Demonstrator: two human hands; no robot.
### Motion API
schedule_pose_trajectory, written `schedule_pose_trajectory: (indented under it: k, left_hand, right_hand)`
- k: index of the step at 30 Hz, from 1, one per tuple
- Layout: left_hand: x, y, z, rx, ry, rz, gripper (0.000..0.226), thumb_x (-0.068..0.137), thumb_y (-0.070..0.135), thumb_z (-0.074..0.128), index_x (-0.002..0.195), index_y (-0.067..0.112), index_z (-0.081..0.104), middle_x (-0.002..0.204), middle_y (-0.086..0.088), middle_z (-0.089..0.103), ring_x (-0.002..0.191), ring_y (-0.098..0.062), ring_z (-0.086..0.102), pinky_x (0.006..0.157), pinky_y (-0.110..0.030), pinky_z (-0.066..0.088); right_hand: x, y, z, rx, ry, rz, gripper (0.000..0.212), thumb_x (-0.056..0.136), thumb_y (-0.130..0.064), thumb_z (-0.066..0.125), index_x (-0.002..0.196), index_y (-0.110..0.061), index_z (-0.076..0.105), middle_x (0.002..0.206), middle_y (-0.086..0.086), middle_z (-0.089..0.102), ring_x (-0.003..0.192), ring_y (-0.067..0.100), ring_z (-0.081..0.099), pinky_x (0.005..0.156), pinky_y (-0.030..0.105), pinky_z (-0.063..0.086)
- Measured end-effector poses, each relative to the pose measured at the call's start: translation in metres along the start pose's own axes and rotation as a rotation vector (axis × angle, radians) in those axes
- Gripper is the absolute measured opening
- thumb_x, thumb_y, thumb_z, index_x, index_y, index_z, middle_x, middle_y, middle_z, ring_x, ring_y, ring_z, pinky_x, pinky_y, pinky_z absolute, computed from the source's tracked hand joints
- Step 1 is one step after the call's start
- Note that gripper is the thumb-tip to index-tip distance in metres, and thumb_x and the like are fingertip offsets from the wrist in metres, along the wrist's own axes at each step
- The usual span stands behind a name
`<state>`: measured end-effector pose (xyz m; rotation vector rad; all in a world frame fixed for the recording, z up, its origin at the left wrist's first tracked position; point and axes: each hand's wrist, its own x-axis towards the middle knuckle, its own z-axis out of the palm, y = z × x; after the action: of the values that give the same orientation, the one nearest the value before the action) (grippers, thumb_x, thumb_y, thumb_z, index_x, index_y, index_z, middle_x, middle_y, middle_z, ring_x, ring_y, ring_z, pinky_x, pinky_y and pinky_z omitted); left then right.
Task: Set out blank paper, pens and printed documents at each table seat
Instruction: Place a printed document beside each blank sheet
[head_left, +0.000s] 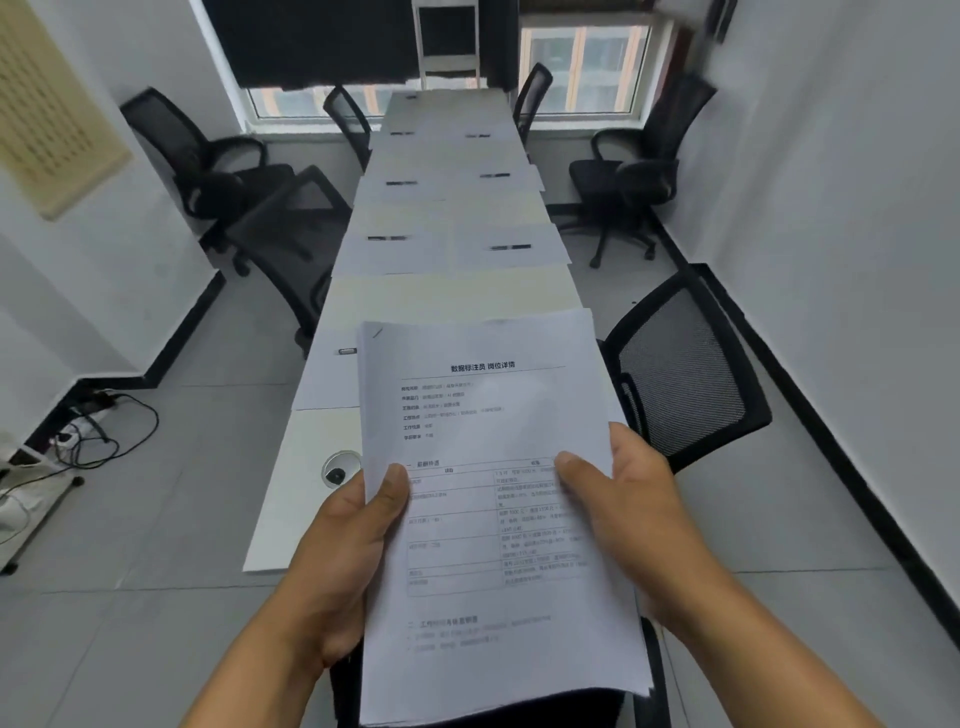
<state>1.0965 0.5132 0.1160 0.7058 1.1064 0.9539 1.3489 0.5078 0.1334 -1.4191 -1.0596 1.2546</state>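
I hold a stack of printed documents (488, 519) above the near end of the long white table (291, 499). My left hand (343, 556) grips its left edge with the thumb on top. My right hand (618, 509) grips the right edge, thumb on the top page. Blank paper sheets lie at the seats along both sides of the table, such as one (392, 249) on the left and one (511, 249) on the right, each with a black pen (388, 238) on it. Another sheet (327, 374) with a pen (347, 351) lies near left, partly hidden by the stack.
Black mesh chairs stand around the table: one (685, 374) at the near right, one (291, 244) at the left, others further back. A round cable port (340, 467) sits in the tabletop. Cables and a power strip (83, 426) lie on the floor at left.
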Motion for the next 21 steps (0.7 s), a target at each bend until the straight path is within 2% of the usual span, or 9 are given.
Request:
schedule_pose_trajectory:
  k: [3, 5, 9, 11, 15, 18, 21]
  left_hand:
    - [-0.031, 0.025, 0.005, -0.012, 0.001, 0.065, 0.043, 0.1, 0.055, 0.07, 0.131, 0.027, 0.078, 0.136, -0.016, 0.077, 0.122, -0.042, 0.076, 0.094, -0.056, 0.066]
    - [-0.055, 0.042, 0.008, -0.026, -0.006, 0.109, 0.039, 0.106, 0.05, 0.067, 0.132, 0.024, 0.077, 0.136, -0.019, 0.076, 0.122, -0.044, 0.075, 0.095, -0.057, 0.065]
    - [-0.109, 0.068, 0.02, -0.042, 0.022, 0.198, 0.045, 0.103, 0.042, 0.065, 0.135, 0.012, 0.075, 0.132, -0.023, 0.077, 0.116, -0.044, 0.078, 0.085, -0.049, 0.068]
    - [-0.144, 0.078, 0.028, -0.063, 0.037, 0.234, 0.046, 0.102, 0.039, 0.065, 0.135, 0.009, 0.075, 0.131, -0.024, 0.077, 0.114, -0.043, 0.078, 0.082, -0.049, 0.069]
    - [-0.214, 0.093, 0.044, -0.062, 0.085, 0.298, 0.04, 0.1, 0.038, 0.067, 0.119, 0.007, 0.082, 0.127, -0.025, 0.078, 0.111, -0.043, 0.08, 0.083, -0.051, 0.069]
    - [-0.261, 0.107, 0.053, -0.072, 0.116, 0.327, 0.038, 0.097, 0.039, 0.07, 0.114, 0.008, 0.084, 0.126, -0.025, 0.079, 0.111, -0.043, 0.08, 0.082, -0.052, 0.069]
    - [-0.298, 0.122, 0.053, -0.064, 0.139, 0.374, 0.043, 0.1, 0.037, 0.068, 0.125, 0.004, 0.079, 0.128, -0.025, 0.078, 0.114, -0.044, 0.079, 0.083, -0.051, 0.069]
  right_hand:
    - [-0.022, -0.034, 0.0, 0.004, -0.026, -0.084, 0.02, 0.091, -0.042, 0.067, 0.11, -0.043, 0.073, 0.114, -0.007, 0.083, 0.102, 0.02, 0.082, 0.091, 0.052, 0.066]
    - [-0.04, -0.057, 0.0, 0.029, -0.056, -0.138, 0.022, 0.091, -0.041, 0.068, 0.112, -0.045, 0.073, 0.115, -0.007, 0.083, 0.101, 0.02, 0.082, 0.086, 0.048, 0.067]
    - [-0.079, -0.097, -0.001, 0.08, -0.124, -0.227, 0.02, 0.094, -0.033, 0.068, 0.11, -0.042, 0.076, 0.114, -0.003, 0.084, 0.1, 0.023, 0.083, 0.075, 0.033, 0.068]
    - [-0.102, -0.114, -0.003, 0.098, -0.146, -0.256, 0.02, 0.094, -0.032, 0.068, 0.111, -0.041, 0.076, 0.114, -0.001, 0.084, 0.1, 0.024, 0.083, 0.074, 0.034, 0.068]
    - [-0.149, -0.145, -0.009, 0.126, -0.208, -0.293, 0.017, 0.1, -0.027, 0.068, 0.113, -0.037, 0.075, 0.115, 0.003, 0.083, 0.101, 0.03, 0.082, 0.08, 0.049, 0.068]
    - [-0.176, -0.167, -0.008, 0.151, -0.246, -0.307, 0.023, 0.108, -0.014, 0.065, 0.11, -0.034, 0.076, 0.113, 0.007, 0.084, 0.1, 0.033, 0.082, 0.077, 0.046, 0.068]
    - [-0.199, -0.186, -0.001, 0.183, -0.296, -0.329, 0.026, 0.108, -0.011, 0.063, 0.107, -0.033, 0.078, 0.111, 0.01, 0.084, 0.097, 0.035, 0.082, 0.072, 0.041, 0.068]
